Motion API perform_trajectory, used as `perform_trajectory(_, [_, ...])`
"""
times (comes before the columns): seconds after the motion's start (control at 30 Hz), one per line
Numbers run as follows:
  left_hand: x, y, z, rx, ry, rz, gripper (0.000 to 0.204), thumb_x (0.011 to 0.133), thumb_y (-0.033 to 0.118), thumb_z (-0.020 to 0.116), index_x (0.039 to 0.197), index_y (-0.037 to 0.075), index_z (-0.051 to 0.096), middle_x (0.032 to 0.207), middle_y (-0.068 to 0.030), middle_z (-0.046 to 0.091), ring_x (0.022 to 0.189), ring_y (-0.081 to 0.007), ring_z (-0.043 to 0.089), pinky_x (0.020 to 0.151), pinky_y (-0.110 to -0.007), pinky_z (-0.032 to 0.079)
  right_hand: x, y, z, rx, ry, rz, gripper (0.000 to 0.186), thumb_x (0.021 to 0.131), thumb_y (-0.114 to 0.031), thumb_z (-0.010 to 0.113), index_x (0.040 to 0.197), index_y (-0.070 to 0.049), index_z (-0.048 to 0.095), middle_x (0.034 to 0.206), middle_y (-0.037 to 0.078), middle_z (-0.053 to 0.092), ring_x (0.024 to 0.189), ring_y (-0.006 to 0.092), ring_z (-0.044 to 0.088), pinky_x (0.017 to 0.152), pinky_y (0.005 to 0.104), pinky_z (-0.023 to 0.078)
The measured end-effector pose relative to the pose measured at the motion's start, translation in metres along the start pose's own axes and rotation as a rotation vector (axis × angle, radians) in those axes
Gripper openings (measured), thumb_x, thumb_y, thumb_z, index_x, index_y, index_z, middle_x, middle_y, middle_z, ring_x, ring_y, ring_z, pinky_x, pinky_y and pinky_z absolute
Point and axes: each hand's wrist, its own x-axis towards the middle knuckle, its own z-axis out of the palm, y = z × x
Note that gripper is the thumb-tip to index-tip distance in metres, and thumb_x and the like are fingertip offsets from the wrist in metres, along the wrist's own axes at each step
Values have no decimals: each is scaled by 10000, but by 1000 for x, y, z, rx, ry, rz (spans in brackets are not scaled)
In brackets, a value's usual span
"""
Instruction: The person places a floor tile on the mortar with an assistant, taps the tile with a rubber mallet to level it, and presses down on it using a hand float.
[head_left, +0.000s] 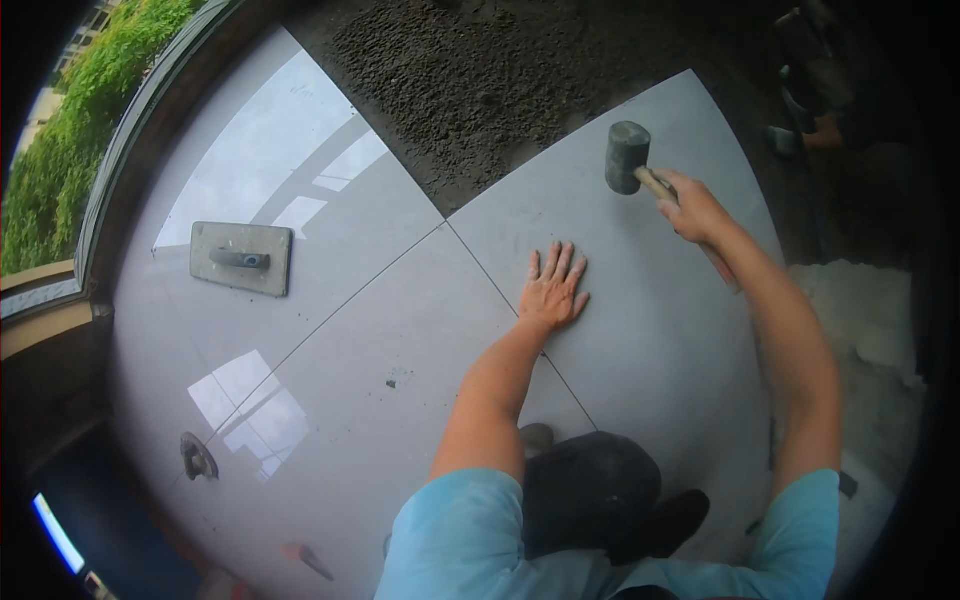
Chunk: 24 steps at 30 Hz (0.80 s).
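My right hand (694,208) is wrapped round the wooden handle of a rubber mallet (628,157). The mallet's dark head is over the large pale grey floor tile (660,320) on the right; whether it touches the tile I cannot tell. Flat on that same tile, near its left edge, lies my left hand (553,292) with fingers spread and nothing in it. A thin joint separates this tile from the pale glossy tile (420,330) to its left, and the joints meet at a corner above my left hand.
Rough dark mortar (470,90) borders the tiles at the far side. A grey float (242,260) and a suction cup lifter (198,457) rest on the left tiles; near them lies an orange-handled tool (307,560). Another person (815,130) is partly visible at the far right.
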Motion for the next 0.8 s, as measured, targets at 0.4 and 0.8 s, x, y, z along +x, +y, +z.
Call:
perform_trajectory(0.4, [4,-7,5,-107,-5,25,672,931,512,469,1497,169,353,1605,-104,227,1498,-296,148,1188,-561,134,190,-105,-10,143,296,-365,422,926,-135,576,1339,-54,551,1260,192,629,1172,334,603,989,398,466])
perform_trajectory(0.8, [4,-5,6,-131,-9,57,679,914,536,486,1489,195,367,1599,-102,246,1494,-309,159,1184,-552,149,208,-89,7,-113,-125,-283,430,925,-99,574,1354,-106,545,1215,206,639,1061,354,642,898,430,512])
